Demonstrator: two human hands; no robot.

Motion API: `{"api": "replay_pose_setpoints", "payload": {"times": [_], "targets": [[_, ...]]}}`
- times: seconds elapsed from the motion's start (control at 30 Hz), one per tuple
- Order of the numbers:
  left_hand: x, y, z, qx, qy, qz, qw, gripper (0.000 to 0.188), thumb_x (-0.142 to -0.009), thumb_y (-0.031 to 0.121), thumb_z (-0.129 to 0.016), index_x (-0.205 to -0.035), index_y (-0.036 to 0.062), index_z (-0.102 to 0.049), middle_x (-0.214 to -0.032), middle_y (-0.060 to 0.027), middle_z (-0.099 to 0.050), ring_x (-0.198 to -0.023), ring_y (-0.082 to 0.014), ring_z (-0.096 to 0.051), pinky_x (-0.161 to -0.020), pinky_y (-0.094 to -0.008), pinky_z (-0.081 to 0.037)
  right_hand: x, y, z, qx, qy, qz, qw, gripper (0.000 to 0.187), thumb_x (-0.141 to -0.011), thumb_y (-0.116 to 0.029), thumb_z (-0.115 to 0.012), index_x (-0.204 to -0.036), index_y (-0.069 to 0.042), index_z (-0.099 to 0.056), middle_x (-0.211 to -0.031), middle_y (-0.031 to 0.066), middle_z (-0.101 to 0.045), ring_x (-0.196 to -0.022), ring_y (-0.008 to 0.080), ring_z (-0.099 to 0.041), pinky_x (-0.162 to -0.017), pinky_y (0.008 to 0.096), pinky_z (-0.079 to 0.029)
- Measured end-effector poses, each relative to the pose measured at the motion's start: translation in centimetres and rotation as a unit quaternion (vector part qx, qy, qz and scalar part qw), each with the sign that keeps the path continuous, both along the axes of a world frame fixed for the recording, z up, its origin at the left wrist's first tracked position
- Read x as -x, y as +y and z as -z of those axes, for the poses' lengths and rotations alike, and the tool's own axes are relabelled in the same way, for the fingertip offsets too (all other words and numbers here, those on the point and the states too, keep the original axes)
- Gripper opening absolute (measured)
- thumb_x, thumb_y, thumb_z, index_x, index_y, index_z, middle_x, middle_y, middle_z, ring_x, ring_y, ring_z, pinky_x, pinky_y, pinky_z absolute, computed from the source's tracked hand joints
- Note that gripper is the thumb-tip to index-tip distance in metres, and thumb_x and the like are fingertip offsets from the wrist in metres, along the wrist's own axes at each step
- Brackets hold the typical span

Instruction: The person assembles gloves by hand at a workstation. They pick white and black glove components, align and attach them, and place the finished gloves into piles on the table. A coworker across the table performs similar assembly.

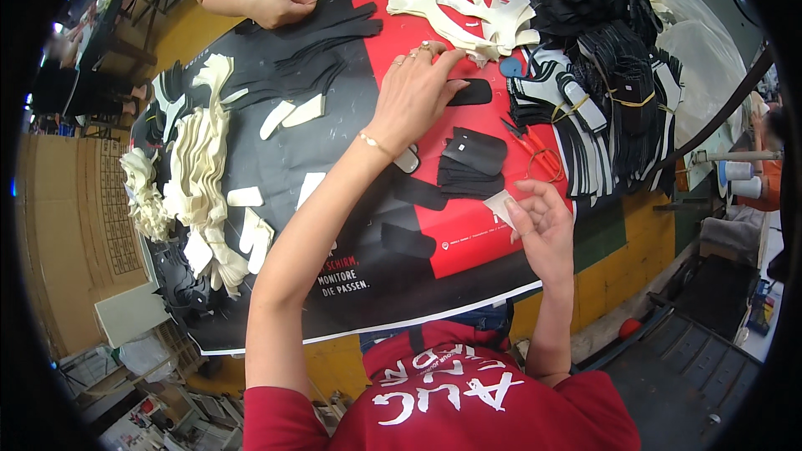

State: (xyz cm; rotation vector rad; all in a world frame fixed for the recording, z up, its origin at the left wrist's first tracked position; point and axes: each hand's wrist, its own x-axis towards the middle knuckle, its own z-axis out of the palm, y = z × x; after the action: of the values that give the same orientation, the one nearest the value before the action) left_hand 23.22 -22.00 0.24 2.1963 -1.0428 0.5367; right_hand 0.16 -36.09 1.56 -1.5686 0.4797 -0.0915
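My left hand (411,92) reaches far across the table, fingers bent and thumb apart from them. The thumb tip overlaps the left end of a small black rounded fabric piece (474,92). Nothing shows in its grip, though the far fingertips are partly hidden. My right hand (545,230), nearer to me, pinches a small cream fabric piece (499,208) between thumb and fingers. Just beyond that piece lies a stack of black fabric pieces (473,163). Red-handled snips (535,150) rest to the right of the stack.
Bundled black and white fabric pieces (601,92) pile up at the far right. Loose cream pieces (459,12) lie at the back. Cream stacks (200,167) stand left, near black strips (309,46). Across the table, another person's hands (288,7) hold a small light piece.
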Motion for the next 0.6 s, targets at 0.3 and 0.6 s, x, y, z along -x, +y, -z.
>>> {"api": "replay_pose_setpoints", "payload": {"times": [0.3,0.6], "targets": [[5.4,5.5,-1.0,-0.167,0.065,0.232,0.956,0.018,-0.09,0.019,-0.07,-0.102,0.0058,-0.071,-0.105,-0.0077,-0.066,-0.094,-0.026,-0.064,-0.083,-0.038,-0.05,0.3,-0.7,-0.1,0.018,-0.002,0.006,1.0,0.024,-0.098,-0.007,-0.064,-0.119,0.002,-0.058,-0.08,0.004,-0.066,-0.065,0.0051,-0.058,-0.058,0.0199,-0.046],[5.4,5.8,-0.1,-0.241,-0.078,0.222,0.942,0.024,-0.089,0.019,-0.07,-0.107,0.004,-0.069,-0.108,-0.0084,-0.067,-0.1,-0.0252,-0.065,-0.095,-0.0368,-0.05,0.9,0.1,-0.9,0.023,0.008,-0.056,0.998,0.025,-0.098,-0.008,-0.064,-0.12,0.002,-0.06,-0.078,0.0029,-0.066,-0.066,0.0059,-0.059,-0.06,0.0216,-0.047]]}}
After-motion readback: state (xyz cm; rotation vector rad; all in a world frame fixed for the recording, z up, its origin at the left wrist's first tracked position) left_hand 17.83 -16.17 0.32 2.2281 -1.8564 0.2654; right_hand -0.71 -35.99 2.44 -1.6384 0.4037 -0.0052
